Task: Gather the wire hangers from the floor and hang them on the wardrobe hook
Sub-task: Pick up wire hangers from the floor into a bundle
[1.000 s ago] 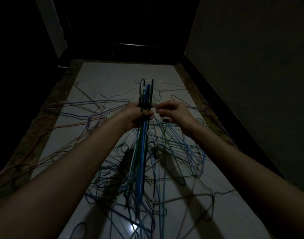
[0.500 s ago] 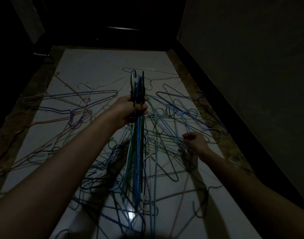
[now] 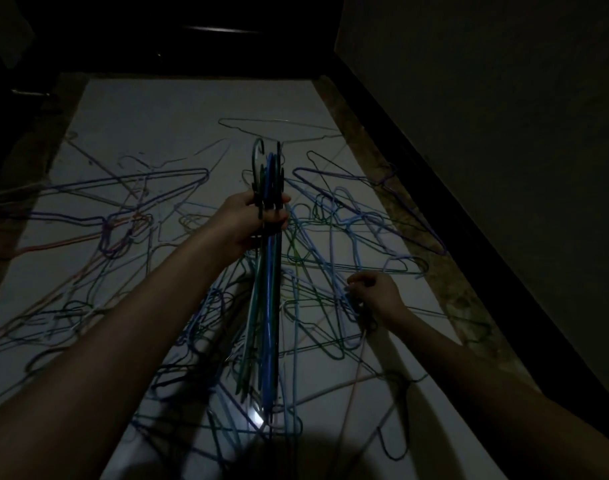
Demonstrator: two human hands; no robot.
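Note:
My left hand (image 3: 253, 221) is shut on a bundle of wire hangers (image 3: 266, 306), blue and green, held upright above the floor with the hooks pointing up. My right hand (image 3: 374, 296) is down at the floor to the right, fingers curled around a light blue hanger (image 3: 344, 292) in the tangle. Several loose wire hangers (image 3: 130, 216) in blue, purple, green and orange lie scattered and overlapping across the pale floor (image 3: 178, 126). No wardrobe hook shows in this dim view.
A dark wall with a black skirting (image 3: 469, 216) runs along the right. Dark furniture or a door (image 3: 209, 36) closes the far end. A brown floor border (image 3: 393, 188) lies under the rightmost hangers.
My right hand left the bundle, dropped to the floor on the right and closed around a hanger there. The left hand kept the bundle upright, and the view shifted slightly.

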